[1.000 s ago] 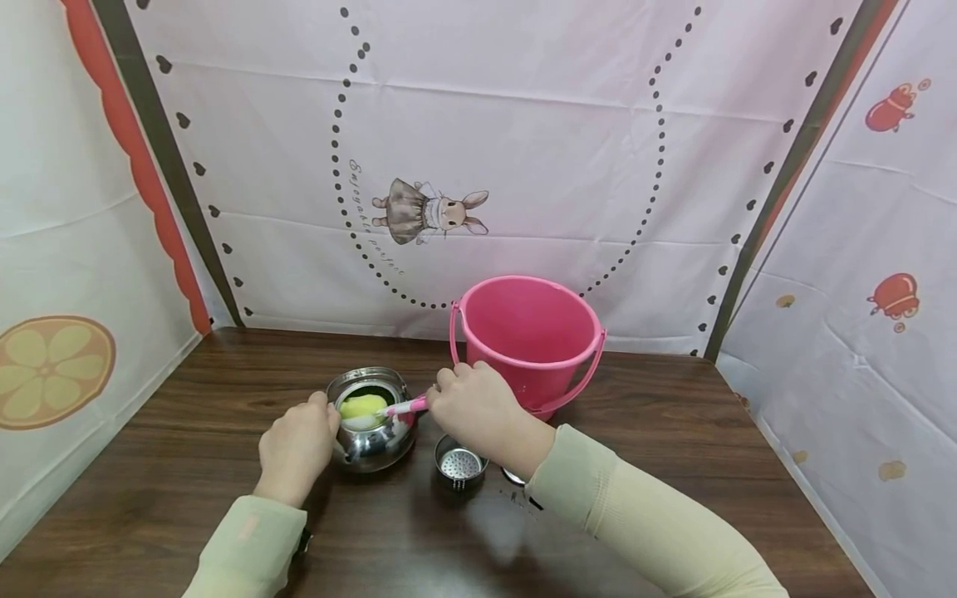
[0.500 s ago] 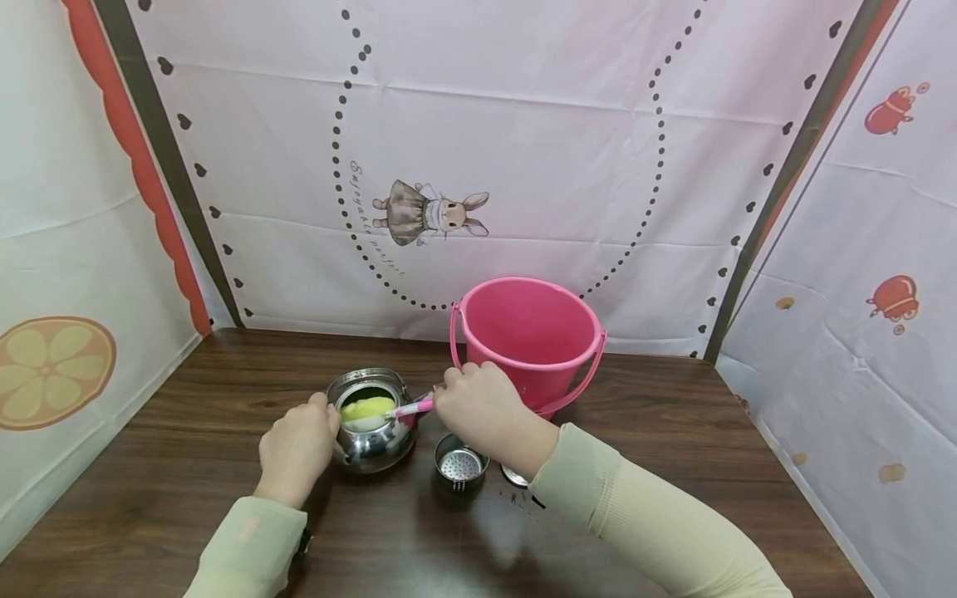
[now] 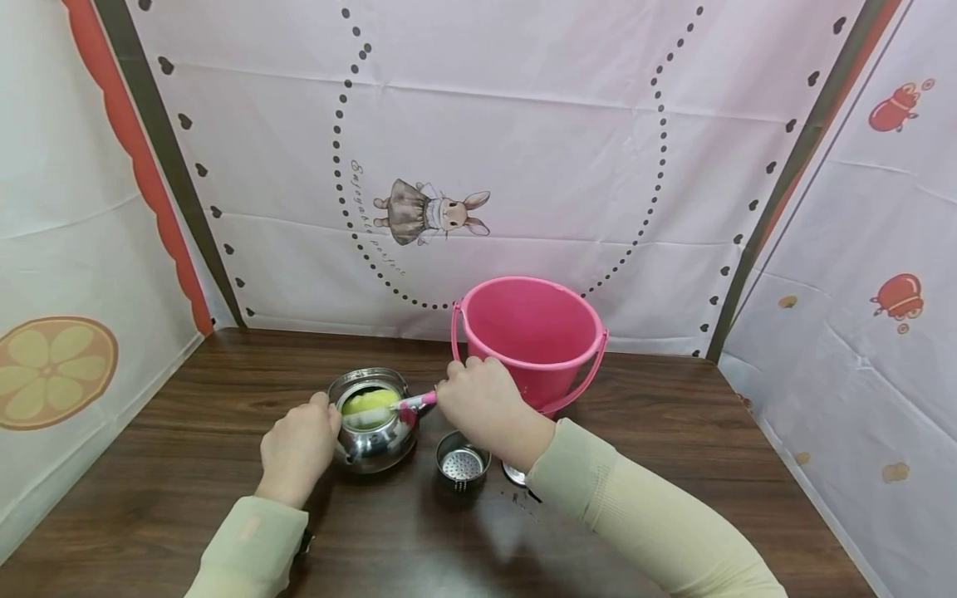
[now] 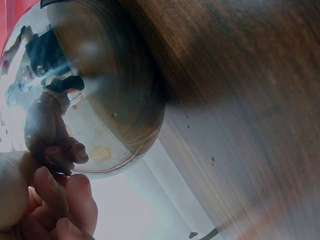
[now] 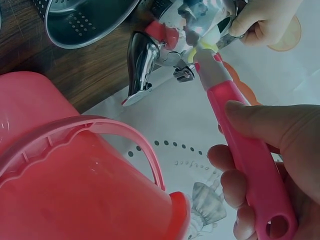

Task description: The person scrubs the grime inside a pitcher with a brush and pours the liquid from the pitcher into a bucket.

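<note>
A shiny steel teapot (image 3: 374,440) stands on the table, its round mouth uncovered. My left hand (image 3: 301,444) grips it at the left side of the rim; in the left wrist view the curled fingers (image 4: 80,200) show beside the mirror-like belly. With my right hand (image 3: 489,407) I hold a sponge brush by its pink handle (image 5: 250,160), thumb laid along it. The brush's yellow sponge head (image 3: 370,404) sits inside the pot's mouth, its lower part hidden by the wall. A curved spout (image 5: 139,65) shows in the right wrist view.
Just behind my right hand stands a pink bucket (image 3: 531,365) with its handle hanging down. A perforated steel strainer basket (image 3: 462,465) rests right of the pot. Beside it a round shiny piece (image 3: 516,473) is partly covered by my right arm. Printed cloth walls (image 3: 561,166) enclose the table.
The brush has shifted a little inside the pot, its handle tilting slightly upward. My right hand has moved slightly right and up. The left hand and teapot have stayed in place.
</note>
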`<state>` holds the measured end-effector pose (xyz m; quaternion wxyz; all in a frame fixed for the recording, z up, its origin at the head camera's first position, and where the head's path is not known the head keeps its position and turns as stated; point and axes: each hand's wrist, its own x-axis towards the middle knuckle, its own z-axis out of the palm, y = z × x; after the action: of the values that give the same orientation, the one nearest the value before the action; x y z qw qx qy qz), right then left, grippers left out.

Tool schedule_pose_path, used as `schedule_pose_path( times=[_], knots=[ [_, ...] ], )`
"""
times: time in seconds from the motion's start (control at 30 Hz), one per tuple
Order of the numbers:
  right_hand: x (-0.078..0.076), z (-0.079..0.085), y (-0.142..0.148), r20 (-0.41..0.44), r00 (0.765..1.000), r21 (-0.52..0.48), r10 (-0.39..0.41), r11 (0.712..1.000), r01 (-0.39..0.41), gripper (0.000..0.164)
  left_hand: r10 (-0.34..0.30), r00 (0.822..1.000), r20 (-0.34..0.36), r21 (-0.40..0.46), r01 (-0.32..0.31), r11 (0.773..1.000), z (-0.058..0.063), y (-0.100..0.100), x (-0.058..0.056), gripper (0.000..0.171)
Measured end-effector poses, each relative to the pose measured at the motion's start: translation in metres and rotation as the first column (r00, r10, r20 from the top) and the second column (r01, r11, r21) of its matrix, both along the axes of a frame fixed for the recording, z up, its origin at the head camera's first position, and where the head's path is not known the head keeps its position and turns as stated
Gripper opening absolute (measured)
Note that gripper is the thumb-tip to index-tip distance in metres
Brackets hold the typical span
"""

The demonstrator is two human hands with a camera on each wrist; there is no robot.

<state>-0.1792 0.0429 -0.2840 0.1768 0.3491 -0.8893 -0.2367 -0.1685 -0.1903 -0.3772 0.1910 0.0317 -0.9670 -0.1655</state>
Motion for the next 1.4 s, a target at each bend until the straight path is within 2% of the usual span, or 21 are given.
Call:
schedule_pose_path(
  times=[0.17,0.4,0.97,1.27,1.4],
  knots=[
    [-0.0027,-0.0005,-0.0009,-0.006,1.000,-0.002,-0.005,1.000,0.005,0.013,-0.005,1.000,-0.014,-0.010,0.005,1.000,-0.0002,0.0006,0.0001,0.021],
    [-0.0067,-0.0028,-0.0007,-0.058,0.998,-0.055,0.035,0.998,-0.038,0.007,-0.007,1.000,0.007,-0.007,0.007,1.000,0.0002,0.0003,0.0002,0.021],
    [-0.0065,-0.0036,-0.0005,-0.073,0.994,0.006,0.083,0.997,-0.082,0.025,-0.009,1.000,0.004,-0.006,0.009,1.000,0.0002,0.0003,0.0016,0.020],
    [-0.0039,-0.0065,-0.0011,-0.173,0.971,-0.040,0.164,0.984,-0.174,0.015,-0.005,1.000,0.003,-0.007,0.005,1.000,0.0005,0.0002,0.0009,0.020],
    [-0.0027,-0.0063,-0.0008,-0.179,0.968,-0.036,0.175,0.982,-0.184,0.017,-0.005,1.000,0.001,-0.007,0.005,1.000,0.0003,0.0003,0.0008,0.021]
  ],
)
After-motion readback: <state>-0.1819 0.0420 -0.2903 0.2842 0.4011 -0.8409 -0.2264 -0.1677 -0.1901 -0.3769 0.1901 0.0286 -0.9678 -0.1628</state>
